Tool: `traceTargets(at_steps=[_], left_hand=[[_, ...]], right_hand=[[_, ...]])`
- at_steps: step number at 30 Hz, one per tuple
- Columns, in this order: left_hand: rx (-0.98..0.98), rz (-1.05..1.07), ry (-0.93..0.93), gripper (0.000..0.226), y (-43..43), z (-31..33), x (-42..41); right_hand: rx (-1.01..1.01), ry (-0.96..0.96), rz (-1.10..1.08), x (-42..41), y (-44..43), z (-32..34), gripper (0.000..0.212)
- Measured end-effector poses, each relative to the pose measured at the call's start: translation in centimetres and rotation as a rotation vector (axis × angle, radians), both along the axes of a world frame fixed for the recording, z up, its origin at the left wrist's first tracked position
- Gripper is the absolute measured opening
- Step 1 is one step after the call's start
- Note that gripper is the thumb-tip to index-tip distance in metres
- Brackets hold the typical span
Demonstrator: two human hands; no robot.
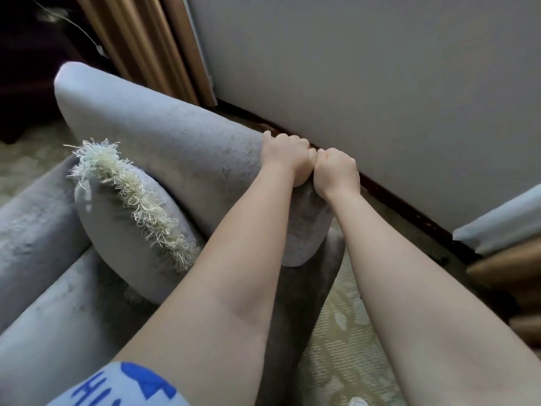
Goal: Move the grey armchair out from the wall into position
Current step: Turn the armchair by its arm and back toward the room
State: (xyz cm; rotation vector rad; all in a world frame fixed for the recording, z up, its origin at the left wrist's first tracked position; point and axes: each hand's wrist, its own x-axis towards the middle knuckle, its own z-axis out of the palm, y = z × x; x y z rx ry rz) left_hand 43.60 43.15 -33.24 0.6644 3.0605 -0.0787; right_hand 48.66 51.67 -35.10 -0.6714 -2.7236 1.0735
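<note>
Wall [380,83]; armchair [164,139] under left hand [285,156], right hand [336,172]

Two hands grip the grey armchair [164,142] near the wall [380,83].
The left hand [285,159] and right hand [336,174] touch each other, fingers curled over the armchair's backrest top; a fringed cushion [126,218] leans on the armchair's seat side.

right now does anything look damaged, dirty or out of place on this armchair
Nothing spilled or broken. The grey armchair has dark mottled patches along its backrest top, either grime or brushed pile. The fringed cushion stands tilted on edge against the backrest. The left hand and right hand grip the backrest's near corner.
</note>
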Motion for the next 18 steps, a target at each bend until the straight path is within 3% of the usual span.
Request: traceTargets(at_steps=[10,18], left_hand=[[0.093,-0.121,0.012,0.042,-0.4,-0.3,8.3],[0.11,-0.101,0.016,0.043,0.2,-0.7,8.3]], right_hand=[[0.024,0.024,-0.152,9.0,-0.8,0.3,0.038],[-0.1,0.103,-0.281,8.9,-0.4,-0.7,0.025]])
